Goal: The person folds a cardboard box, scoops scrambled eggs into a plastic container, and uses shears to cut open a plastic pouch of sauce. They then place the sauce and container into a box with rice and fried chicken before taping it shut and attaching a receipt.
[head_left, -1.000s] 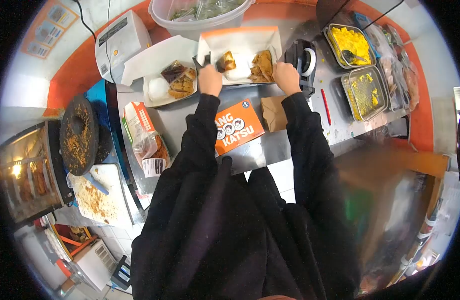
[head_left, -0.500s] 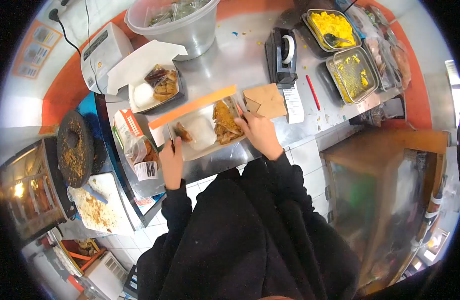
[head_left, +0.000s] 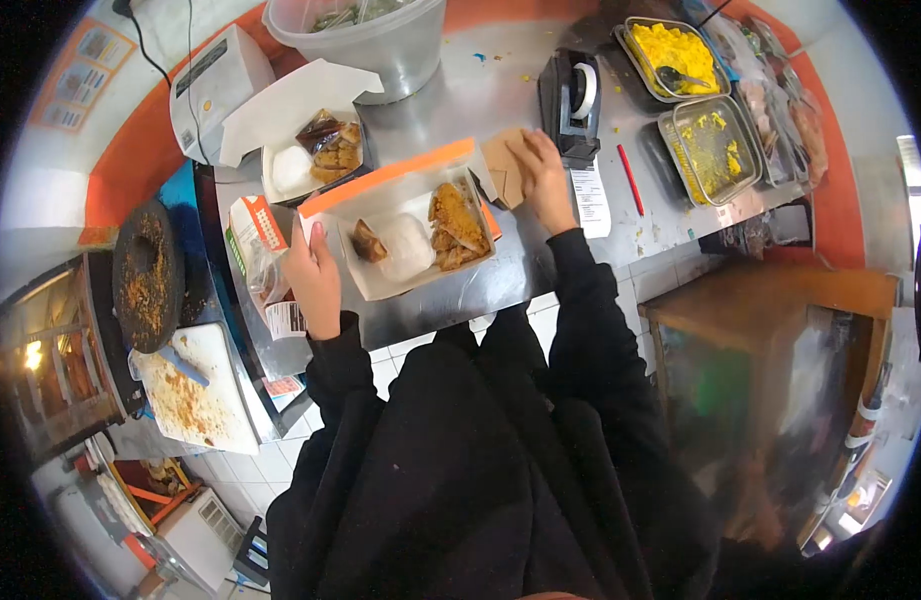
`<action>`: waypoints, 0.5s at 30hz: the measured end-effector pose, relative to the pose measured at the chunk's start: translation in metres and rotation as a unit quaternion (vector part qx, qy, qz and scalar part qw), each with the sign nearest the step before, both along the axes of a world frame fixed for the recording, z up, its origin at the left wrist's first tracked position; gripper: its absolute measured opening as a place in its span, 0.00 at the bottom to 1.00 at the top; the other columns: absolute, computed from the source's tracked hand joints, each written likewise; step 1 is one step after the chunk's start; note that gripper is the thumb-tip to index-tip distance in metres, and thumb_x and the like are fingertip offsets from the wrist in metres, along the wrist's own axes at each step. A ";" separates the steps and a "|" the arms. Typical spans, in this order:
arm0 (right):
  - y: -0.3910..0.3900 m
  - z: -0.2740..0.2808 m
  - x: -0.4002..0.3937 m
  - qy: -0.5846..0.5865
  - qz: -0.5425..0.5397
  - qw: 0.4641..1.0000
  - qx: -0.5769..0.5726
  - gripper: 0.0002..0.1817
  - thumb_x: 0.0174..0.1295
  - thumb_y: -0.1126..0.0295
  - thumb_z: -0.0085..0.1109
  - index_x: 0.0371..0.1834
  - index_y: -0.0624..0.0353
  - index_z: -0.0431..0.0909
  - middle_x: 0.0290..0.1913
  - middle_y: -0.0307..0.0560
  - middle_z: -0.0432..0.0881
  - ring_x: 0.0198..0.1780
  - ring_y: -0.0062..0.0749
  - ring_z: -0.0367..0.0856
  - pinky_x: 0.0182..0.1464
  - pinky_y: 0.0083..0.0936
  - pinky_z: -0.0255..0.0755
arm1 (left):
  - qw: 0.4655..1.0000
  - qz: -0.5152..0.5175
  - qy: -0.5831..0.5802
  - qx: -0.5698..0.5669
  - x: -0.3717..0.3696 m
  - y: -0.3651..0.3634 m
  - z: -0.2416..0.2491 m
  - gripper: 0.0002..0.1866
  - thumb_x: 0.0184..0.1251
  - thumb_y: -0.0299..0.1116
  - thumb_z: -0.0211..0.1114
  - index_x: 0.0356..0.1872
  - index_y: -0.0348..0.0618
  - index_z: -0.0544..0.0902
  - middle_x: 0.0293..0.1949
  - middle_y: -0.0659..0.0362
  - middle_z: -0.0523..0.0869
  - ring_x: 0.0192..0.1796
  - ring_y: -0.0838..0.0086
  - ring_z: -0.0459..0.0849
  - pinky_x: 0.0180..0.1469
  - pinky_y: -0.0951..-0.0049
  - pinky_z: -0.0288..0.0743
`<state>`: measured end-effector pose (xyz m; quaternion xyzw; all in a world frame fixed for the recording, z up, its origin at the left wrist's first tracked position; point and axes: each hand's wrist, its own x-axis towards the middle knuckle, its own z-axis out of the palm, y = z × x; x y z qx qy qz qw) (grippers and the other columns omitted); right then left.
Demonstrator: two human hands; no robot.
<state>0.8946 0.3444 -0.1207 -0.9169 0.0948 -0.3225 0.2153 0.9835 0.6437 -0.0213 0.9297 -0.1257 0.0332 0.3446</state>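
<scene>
An open cardboard meal box (head_left: 380, 289) lies on the steel counter with its orange-edged flap raised. Inside it are white rice (head_left: 404, 246), fried chicken (head_left: 457, 228) and a small packet (head_left: 369, 242). My left hand (head_left: 313, 278) is at the box's left corner, fingers upright and the thumb by the flap; its exact hold is partly hidden. To the right, my right hand (head_left: 545, 180) has its fingers spread over the edge of a brown folded paper (head_left: 504, 165), and nothing shows gripped in it.
A second filled box (head_left: 280, 195) stands behind, beside a white printer (head_left: 220, 90) and a large plastic tub (head_left: 400, 50). On the right are a tape dispenser (head_left: 570, 130), a red pen (head_left: 630, 180) and trays of yellow food (head_left: 670, 55). A stone mortar (head_left: 145, 280) stands left.
My right hand has left the box's right side and moved up and right to the brown paper. My left hand has shifted left, and the box flap stands wider.
</scene>
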 end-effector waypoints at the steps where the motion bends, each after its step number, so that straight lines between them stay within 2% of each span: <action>1: 0.005 0.025 0.000 -0.011 0.026 0.997 0.075 0.27 0.43 0.83 0.50 0.51 0.57 0.73 0.58 0.55 0.67 0.59 0.47 0.64 0.61 0.34 0.58 | 0.998 0.028 0.003 0.056 0.001 0.000 0.005 0.14 0.63 0.26 0.48 0.47 0.34 0.75 0.38 0.48 0.82 0.43 0.67 0.81 0.45 0.74 0.71; 2: 0.010 0.046 0.001 -0.021 0.053 0.987 0.150 0.28 0.42 0.83 0.50 0.53 0.58 0.71 0.58 0.55 0.66 0.61 0.47 0.63 0.62 0.35 0.57 | 0.998 0.034 0.002 0.058 -0.001 0.001 0.006 0.14 0.63 0.26 0.48 0.47 0.34 0.75 0.38 0.48 0.82 0.43 0.67 0.81 0.45 0.74 0.71; 3: 0.012 0.055 -0.002 -0.053 0.162 0.931 0.321 0.32 0.41 0.81 0.53 0.57 0.59 0.67 0.60 0.54 0.64 0.63 0.45 0.61 0.63 0.33 0.55 | 0.998 -0.008 0.034 -0.045 -0.005 0.001 0.007 0.14 0.61 0.22 0.48 0.47 0.35 0.76 0.40 0.47 0.81 0.46 0.65 0.80 0.47 0.74 0.71; 4: 0.027 0.065 -0.004 -0.049 0.172 0.928 0.326 0.32 0.41 0.81 0.53 0.57 0.59 0.67 0.60 0.54 0.64 0.63 0.45 0.61 0.63 0.33 0.55 | 0.986 -0.047 0.067 -0.146 -0.011 0.003 0.007 0.16 0.58 0.18 0.47 0.46 0.36 0.77 0.42 0.47 0.81 0.48 0.64 0.79 0.49 0.73 0.70; 5: 0.047 0.077 -0.008 -0.024 0.183 0.922 0.341 0.32 0.42 0.77 0.55 0.58 0.59 0.67 0.59 0.55 0.66 0.61 0.47 0.63 0.62 0.34 0.56 | 0.988 -0.101 0.008 -0.115 -0.016 0.006 0.005 0.22 0.51 0.13 0.48 0.47 0.42 0.78 0.48 0.45 0.78 0.51 0.61 0.78 0.52 0.73 0.69; 6: 0.060 0.084 -0.007 0.001 0.194 0.915 0.355 0.31 0.43 0.74 0.57 0.58 0.59 0.66 0.58 0.55 0.67 0.59 0.50 0.66 0.61 0.34 0.57 | 0.990 -0.088 0.008 -0.112 -0.021 0.006 -0.002 0.22 0.51 0.13 0.48 0.47 0.42 0.78 0.48 0.45 0.78 0.51 0.61 0.78 0.52 0.73 0.69; 7: 0.065 0.085 -0.005 0.068 0.196 0.923 0.324 0.29 0.44 0.75 0.57 0.56 0.59 0.68 0.57 0.57 0.68 0.57 0.49 0.68 0.59 0.32 0.60 | 0.988 -0.111 -0.011 -0.110 -0.028 0.005 -0.011 0.23 0.50 0.15 0.49 0.47 0.44 0.78 0.50 0.45 0.76 0.52 0.60 0.77 0.52 0.72 0.68; 8: 0.067 0.080 -0.005 0.072 0.205 0.921 0.323 0.29 0.44 0.75 0.57 0.56 0.59 0.68 0.57 0.57 0.68 0.57 0.49 0.68 0.59 0.32 0.60 | 0.984 -0.134 -0.033 -0.111 -0.033 0.003 -0.019 0.24 0.49 0.16 0.50 0.48 0.47 0.78 0.52 0.44 0.74 0.53 0.60 0.76 0.53 0.72 0.68; 10: 0.071 0.061 -0.007 0.071 0.183 0.960 0.199 0.27 0.45 0.78 0.56 0.54 0.57 0.71 0.58 0.58 0.68 0.54 0.49 0.72 0.56 0.30 0.64 | 0.980 -0.130 -0.043 -0.145 -0.036 -0.001 -0.031 0.24 0.49 0.17 0.50 0.48 0.48 0.78 0.53 0.44 0.73 0.53 0.58 0.76 0.53 0.71 0.68; 12: 0.071 0.055 -0.004 0.041 0.158 0.964 0.208 0.24 0.45 0.79 0.55 0.50 0.56 0.74 0.57 0.59 0.68 0.52 0.49 0.73 0.53 0.29 0.68 | 0.975 -0.129 -0.049 -0.174 -0.031 0.005 -0.031 0.24 0.49 0.19 0.50 0.49 0.49 0.78 0.54 0.43 0.72 0.54 0.56 0.75 0.53 0.70 0.68; 14: 0.060 0.068 -0.005 0.102 0.165 0.976 0.099 0.22 0.46 0.80 0.54 0.49 0.57 0.76 0.52 0.59 0.72 0.51 0.47 0.74 0.50 0.27 0.69 | 0.977 -0.185 0.013 -0.105 -0.017 0.013 -0.018 0.22 0.50 0.21 0.50 0.49 0.49 0.78 0.54 0.42 0.70 0.55 0.52 0.72 0.52 0.67 0.69; 15: 0.064 0.095 -0.003 0.142 0.167 0.968 0.124 0.19 0.48 0.81 0.51 0.46 0.56 0.77 0.49 0.59 0.75 0.51 0.45 0.75 0.49 0.27 0.69 | 0.982 -0.172 0.060 -0.044 -0.012 0.009 -0.003 0.21 0.51 0.21 0.50 0.48 0.48 0.78 0.53 0.41 0.71 0.54 0.50 0.71 0.51 0.63 0.68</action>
